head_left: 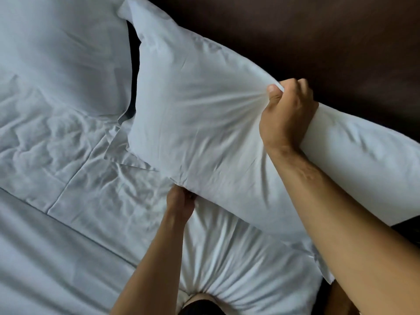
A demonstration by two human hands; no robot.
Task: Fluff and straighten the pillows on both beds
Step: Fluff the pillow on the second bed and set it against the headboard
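second pillow (63,53) lay flat at far left on the bed sheet (68,223) | left hand (180,206) clenched on the near edge of the pillow (204,114) | pillow was raised, tilted against the dark headboard (318,42) | right hand (287,114) bunched its upper edge in a fist

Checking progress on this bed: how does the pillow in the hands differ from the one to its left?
The held pillow is gripped by both hands, right hand bunching its top edge and left hand at its lower edge; the left pillow is untouched. The held one sits slanted with pulled creases; the left one lies flat and smoother. Both have white cases.
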